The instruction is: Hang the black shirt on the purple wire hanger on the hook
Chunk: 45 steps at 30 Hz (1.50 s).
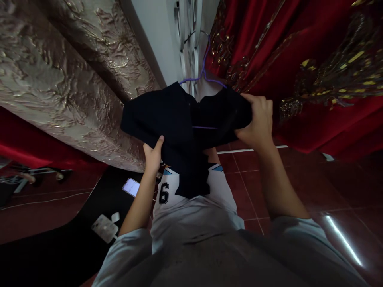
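- Head view: in the centre of the frame, a dark navy garment (158, 111) is on a purple hanger (190, 79).
- The left hand (153, 157) grips its lower left edge, thumb on top.
- The right hand (259, 121) grips its right end.
- At lower left lies a lit smartphone (131, 187).

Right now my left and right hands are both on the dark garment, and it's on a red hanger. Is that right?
Not quite: the hanger is purple, as the head view shows. The rest holds: your left hand and right hand are both on the dark garment.
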Each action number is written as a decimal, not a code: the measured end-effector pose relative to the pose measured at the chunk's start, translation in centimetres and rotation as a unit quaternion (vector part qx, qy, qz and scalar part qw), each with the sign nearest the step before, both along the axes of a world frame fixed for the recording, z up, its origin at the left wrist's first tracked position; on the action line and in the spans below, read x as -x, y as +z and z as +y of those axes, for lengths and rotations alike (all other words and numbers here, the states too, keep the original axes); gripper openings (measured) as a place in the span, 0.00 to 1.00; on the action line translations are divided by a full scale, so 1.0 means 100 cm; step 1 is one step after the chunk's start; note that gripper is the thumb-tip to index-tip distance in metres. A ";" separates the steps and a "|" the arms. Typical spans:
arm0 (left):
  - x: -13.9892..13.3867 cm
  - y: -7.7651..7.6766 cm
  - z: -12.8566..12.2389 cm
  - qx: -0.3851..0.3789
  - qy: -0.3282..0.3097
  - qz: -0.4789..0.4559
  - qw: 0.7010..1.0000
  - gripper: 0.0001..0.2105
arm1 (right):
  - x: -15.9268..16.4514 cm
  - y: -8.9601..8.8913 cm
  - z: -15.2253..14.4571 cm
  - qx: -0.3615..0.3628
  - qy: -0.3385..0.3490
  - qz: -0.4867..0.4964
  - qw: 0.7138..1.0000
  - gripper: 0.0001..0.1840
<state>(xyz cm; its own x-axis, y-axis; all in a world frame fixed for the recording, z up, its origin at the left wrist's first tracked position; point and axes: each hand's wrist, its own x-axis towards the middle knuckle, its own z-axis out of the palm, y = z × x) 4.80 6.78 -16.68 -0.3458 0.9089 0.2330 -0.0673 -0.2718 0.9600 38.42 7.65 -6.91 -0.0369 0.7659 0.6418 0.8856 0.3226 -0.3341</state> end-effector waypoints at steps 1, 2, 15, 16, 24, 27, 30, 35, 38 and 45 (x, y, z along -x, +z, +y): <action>-0.001 -0.002 -0.002 0.002 0.008 -0.017 1.000 0.26 | -0.003 0.002 0.000 -0.002 0.001 -0.001 1.000 0.40; -0.002 -0.004 -0.004 0.003 0.015 -0.028 1.000 0.25 | -0.004 0.004 0.000 -0.005 0.001 -0.001 1.000 0.41; -0.010 0.006 -0.014 0.059 0.104 -0.088 0.989 0.11 | -0.002 -0.017 -0.013 -0.064 0.029 0.027 0.997 0.43; -0.013 0.006 -0.018 0.078 0.112 -0.097 0.986 0.10 | 0.006 -0.027 -0.019 -0.102 -0.002 0.069 0.992 0.40; -0.033 0.012 -0.038 0.124 0.101 -0.128 0.979 0.13 | 0.127 -0.112 -0.048 0.194 0.070 0.361 0.909 0.22; -0.036 0.009 -0.044 0.145 0.085 -0.130 0.977 0.13 | 0.140 -0.124 -0.046 0.318 0.150 0.387 0.852 0.26; -0.040 0.002 -0.048 0.106 0.108 -0.085 0.985 0.15 | 0.133 -0.130 -0.045 0.322 0.142 0.412 0.840 0.25; -0.049 -0.021 -0.053 -0.084 0.273 0.154 0.946 0.27 | 0.120 -0.129 -0.050 0.313 0.115 0.442 0.833 0.27; -0.059 -0.035 -0.057 -0.093 0.196 0.266 0.939 0.18 | 0.122 -0.125 -0.053 0.316 0.127 0.467 0.816 0.28; -0.079 -0.033 -0.054 -0.033 -0.058 0.402 0.913 0.03 | 0.118 -0.117 -0.054 0.321 0.206 0.445 0.810 0.18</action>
